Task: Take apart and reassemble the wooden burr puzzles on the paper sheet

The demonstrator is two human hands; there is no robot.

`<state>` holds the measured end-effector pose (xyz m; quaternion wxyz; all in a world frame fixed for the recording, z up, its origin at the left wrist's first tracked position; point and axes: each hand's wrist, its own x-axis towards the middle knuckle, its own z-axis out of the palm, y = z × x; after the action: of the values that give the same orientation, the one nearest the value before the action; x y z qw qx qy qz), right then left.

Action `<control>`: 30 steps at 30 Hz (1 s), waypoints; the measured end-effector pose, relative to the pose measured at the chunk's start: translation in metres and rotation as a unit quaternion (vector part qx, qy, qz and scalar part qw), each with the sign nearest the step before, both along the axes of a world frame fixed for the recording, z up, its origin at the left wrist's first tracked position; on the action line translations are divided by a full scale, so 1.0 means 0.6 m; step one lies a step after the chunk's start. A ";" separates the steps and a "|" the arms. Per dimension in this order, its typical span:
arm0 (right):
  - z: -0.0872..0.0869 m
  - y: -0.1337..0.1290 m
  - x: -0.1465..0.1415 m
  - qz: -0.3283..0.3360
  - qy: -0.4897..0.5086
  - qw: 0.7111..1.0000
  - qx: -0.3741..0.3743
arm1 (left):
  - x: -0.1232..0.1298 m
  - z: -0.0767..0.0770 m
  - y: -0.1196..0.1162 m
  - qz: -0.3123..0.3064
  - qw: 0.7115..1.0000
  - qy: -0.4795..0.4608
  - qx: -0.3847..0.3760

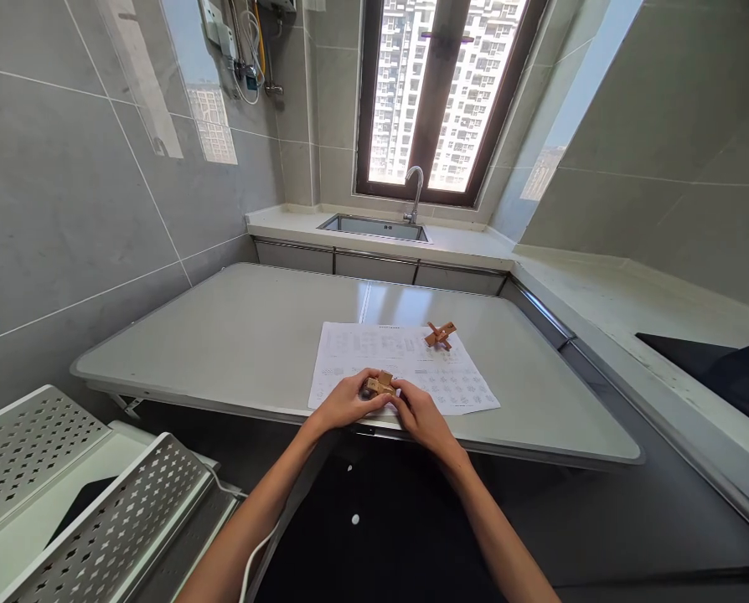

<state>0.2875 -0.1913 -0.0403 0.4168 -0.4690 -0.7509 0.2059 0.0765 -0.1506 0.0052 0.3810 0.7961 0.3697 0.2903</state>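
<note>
Between my two hands, over the front edge of a printed paper sheet (374, 347), is a small light-brown wooden block piece (382, 383). My left hand (349, 400) grips its left side, fingers and thumb closed round it. On the other side, the fingers of my right hand (417, 408) are closed on its right end. A darker reddish-brown wooden piece made of crossed bars (441, 336) rests on the sheet's back right corner. Rows of small drawings cover the sheet, too small to read.
The sheet lies on a pale table (255, 335). Behind it are a counter with a sink (374, 227) and tap (415, 194) under a window. White perforated racks (154, 519) with a cable stand at the lower left. Dark cloth (742, 381) is on the right counter.
</note>
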 end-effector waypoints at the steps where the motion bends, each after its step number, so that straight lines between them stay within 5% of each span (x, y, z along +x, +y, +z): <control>1: 0.000 0.000 0.000 0.000 0.001 1.000 -0.001 | 0.000 0.001 0.000 -0.001 1.000 0.000 0.000; 30: 0.009 -0.005 0.006 0.024 0.018 0.999 -0.038 | 0.003 0.005 -0.012 -0.046 0.998 -0.033 -0.012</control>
<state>0.2912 -0.1942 -0.0347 0.4069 -0.4630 -0.7458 0.2528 0.0783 -0.1580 0.0084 0.4152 0.7977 0.3236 0.2942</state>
